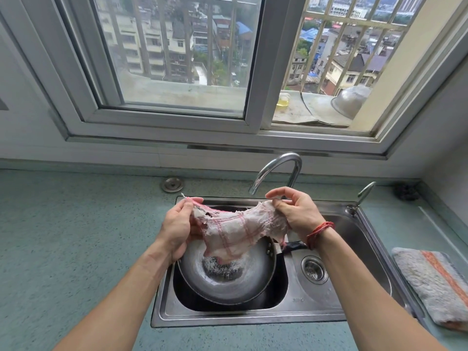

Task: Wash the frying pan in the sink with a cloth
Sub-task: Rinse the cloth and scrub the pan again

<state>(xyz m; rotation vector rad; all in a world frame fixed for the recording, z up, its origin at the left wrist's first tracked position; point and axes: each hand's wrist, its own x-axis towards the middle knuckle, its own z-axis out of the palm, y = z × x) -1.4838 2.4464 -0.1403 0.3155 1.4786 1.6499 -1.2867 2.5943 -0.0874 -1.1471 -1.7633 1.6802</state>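
A worn white cloth (234,233) with pink checks and frayed holes hangs stretched between both hands above the sink. My left hand (178,230) grips its left edge; my right hand (295,215) pinches its right edge. Below it a grey metal frying pan (228,282) lies in the left basin of the steel sink (253,319), with foamy residue at its centre. Its dark handle (295,245) points right, partly hidden by my right wrist. The cloth's lower end dangles into the pan.
A curved chrome tap (278,171) stands behind the sink, its lever (364,193) at the right. The right basin holds a drain strainer (314,269). A grey and orange towel (435,282) lies on the right counter. A metal bowl (350,101) and oil bottle (283,100) sit on the outer ledge.
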